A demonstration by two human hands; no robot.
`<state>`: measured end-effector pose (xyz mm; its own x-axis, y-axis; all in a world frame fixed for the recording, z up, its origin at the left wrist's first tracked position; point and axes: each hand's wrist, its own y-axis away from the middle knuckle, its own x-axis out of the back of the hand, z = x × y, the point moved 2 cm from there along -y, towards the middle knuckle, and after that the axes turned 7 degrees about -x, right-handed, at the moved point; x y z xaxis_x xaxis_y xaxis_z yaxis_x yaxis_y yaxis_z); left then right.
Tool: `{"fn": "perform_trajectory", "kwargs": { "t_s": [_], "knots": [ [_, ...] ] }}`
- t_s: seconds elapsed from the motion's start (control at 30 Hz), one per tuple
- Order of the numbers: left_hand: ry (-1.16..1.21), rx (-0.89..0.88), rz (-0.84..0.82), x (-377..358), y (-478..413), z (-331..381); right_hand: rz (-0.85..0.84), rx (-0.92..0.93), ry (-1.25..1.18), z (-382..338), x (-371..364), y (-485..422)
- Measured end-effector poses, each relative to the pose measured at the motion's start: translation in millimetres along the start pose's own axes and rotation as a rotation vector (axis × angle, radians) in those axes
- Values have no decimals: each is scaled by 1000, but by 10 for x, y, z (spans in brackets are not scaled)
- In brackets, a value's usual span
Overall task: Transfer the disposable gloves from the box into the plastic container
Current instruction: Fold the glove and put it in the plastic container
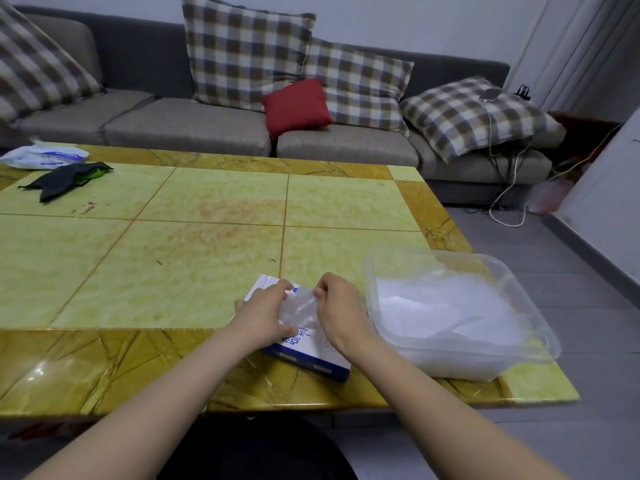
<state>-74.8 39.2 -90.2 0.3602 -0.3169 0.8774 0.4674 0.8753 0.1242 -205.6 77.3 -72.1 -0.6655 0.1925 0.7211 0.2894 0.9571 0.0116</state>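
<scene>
I have a single view to work with: a wide-angle camera on the person's head, looking forward and down across the table (173, 265) toward the sofa (187, 123) along its far side. The left hand (263, 317) and right hand (341, 313) sit close beneath it, lower middle, and straight edges bow near the borders.

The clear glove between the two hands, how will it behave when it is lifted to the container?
The glove looks like thin film, wrinkling between the left hand and right hand, so it is probably floppy and very light. Its glossy surface may slip; a firm pinch seems wise.
</scene>
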Motion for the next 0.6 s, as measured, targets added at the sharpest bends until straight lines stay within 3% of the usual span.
{"fn": "perform_trajectory", "kwargs": {
  "t_s": [0.6],
  "knots": [
    [-252, 0, -139, 44, -7, 148, 476, 46, -326, -262, 760, -145]
  ]
}}
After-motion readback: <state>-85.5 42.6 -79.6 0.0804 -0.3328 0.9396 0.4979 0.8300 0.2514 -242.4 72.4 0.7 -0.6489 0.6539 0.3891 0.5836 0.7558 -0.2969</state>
